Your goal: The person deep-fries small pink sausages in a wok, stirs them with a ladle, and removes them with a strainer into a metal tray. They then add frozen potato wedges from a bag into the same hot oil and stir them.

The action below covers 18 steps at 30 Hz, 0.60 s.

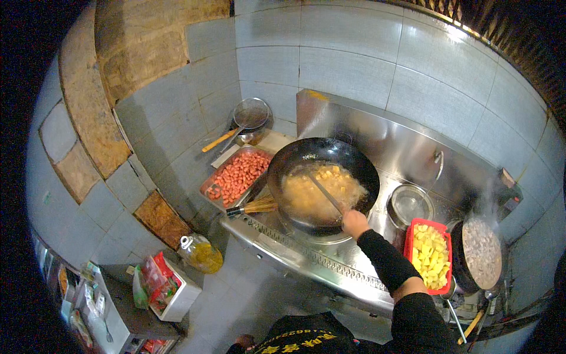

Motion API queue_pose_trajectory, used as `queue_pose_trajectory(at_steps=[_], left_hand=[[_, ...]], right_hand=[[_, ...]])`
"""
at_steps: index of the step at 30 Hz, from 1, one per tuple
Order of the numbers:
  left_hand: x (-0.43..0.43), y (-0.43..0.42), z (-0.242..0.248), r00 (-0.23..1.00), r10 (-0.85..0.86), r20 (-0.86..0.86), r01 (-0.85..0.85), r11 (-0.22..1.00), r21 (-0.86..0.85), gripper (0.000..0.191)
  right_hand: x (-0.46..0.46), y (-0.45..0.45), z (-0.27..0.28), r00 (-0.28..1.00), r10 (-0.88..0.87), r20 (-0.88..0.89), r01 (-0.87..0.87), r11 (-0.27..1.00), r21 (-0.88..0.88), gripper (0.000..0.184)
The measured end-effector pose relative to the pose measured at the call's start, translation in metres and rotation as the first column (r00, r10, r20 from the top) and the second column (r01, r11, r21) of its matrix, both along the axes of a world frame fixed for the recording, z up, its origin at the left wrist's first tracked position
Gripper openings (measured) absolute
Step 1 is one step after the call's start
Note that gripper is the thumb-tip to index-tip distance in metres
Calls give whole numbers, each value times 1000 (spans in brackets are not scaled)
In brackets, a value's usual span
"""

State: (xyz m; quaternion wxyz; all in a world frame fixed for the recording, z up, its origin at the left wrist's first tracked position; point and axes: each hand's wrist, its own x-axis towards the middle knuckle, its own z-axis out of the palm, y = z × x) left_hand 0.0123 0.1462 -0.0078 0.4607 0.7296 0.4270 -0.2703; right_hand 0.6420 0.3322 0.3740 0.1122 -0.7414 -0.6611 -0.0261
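Note:
My right hand (355,223) grips the long handle (326,193) of a cooking utensil whose head is sunk in the wok. Bubbling, steaming liquid with yellow diced pieces (329,173) fills the bottom of the large black wok (371,163). The pieces look like potato. Low at the bottom edge, part of my left hand (245,340) shows beside the dark apron (305,332); its fingers are too hidden to read. Under my right forearm's far side, a red plastic basket (408,241) holds yellow potato cubes (426,256).
Left of the wok are a metal tray (204,189) of reddish sausage pieces, a bamboo brush (254,206) and a strainer (251,113). A steaming pot (460,265) and a round metal pan (411,204) stand right. An oil jug (201,255) and foam box (181,301) sit lower left.

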Motion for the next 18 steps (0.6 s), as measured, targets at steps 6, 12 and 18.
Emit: queue_pose_trajectory(at_steps=[6, 12, 18], left_hand=[[26, 16, -6, 993, 72, -91, -71, 997, 11, 32], [21, 16, -29, 966, -256, 39, 217, 882, 418, 30], [14, 8, -13, 984, -161, -76, 172, 969, 180, 31]], right_hand=[[25, -85, 24, 997, -22, 75, 33, 987, -156, 66], [75, -120, 66, 987, -85, -139, 88, 996, 12, 35], [110, -81, 44, 922, -204, -330, 244, 966, 84, 19]])
